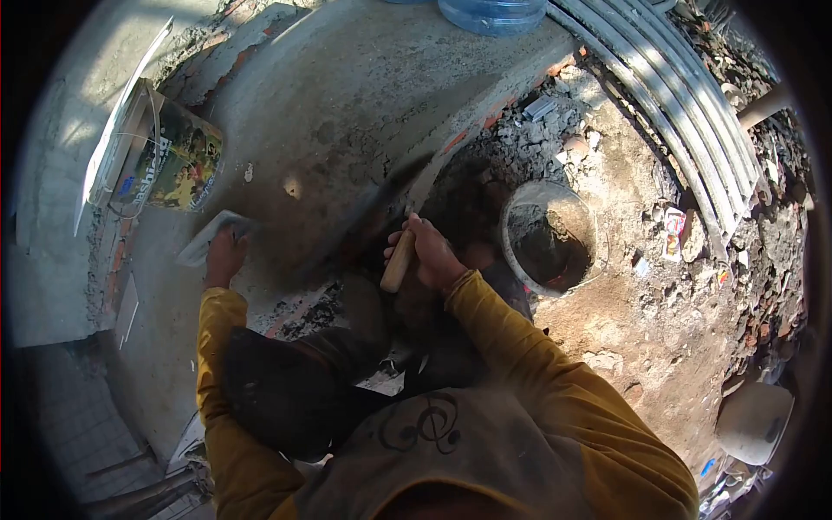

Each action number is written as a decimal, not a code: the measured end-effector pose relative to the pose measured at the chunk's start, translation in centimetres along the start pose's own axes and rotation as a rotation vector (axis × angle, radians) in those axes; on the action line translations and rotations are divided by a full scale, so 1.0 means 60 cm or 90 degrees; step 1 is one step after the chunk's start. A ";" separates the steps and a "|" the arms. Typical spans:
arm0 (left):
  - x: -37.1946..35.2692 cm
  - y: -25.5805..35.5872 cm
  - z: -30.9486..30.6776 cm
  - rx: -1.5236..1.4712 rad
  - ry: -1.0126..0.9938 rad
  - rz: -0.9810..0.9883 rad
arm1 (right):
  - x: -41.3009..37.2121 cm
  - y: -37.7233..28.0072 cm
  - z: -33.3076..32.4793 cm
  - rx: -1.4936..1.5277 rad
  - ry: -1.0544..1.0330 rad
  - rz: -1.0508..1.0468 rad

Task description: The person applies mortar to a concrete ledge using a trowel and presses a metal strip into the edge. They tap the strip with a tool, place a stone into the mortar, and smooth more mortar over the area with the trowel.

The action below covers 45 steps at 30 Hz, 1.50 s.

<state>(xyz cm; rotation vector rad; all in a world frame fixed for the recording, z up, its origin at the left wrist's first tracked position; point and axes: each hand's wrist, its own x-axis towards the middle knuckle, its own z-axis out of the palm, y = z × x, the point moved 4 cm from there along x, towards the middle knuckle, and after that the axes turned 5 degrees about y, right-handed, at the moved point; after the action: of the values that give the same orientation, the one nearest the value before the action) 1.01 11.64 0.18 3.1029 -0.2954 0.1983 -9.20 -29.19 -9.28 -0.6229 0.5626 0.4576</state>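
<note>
My left hand is closed on a flat, pale rectangular plastering float, which lies low over the grey cement surface. In my right hand is a trowel with a wooden handle. Its long blade points away from me, near the broken brick edge of the cement surface. Just right of that hand stands a round bucket with grey mortar inside. Dark, damp-looking patches mark the cement between my hands.
A printed paint bucket stands at the left. Blue water jugs are at the top, beside curved grey ribbed pipes. Rubble and litter cover the ground to the right. My knees are bent close below the work surface.
</note>
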 end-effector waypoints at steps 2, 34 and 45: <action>0.001 0.038 -0.036 0.017 -0.045 -0.138 | 0.014 0.018 0.025 0.048 -0.005 -0.005; 0.012 0.177 0.010 -0.163 0.212 0.171 | -0.029 0.108 0.094 -0.184 -0.011 -0.213; 0.019 0.274 0.074 -0.240 0.052 0.286 | -0.102 -0.070 -0.074 -0.275 0.200 -0.318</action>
<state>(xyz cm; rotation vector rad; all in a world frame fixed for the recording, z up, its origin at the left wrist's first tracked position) -0.42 -4.86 -4.00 2.6091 -0.9067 0.2401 -13.06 -36.52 -6.78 -1.2270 0.5821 -0.0004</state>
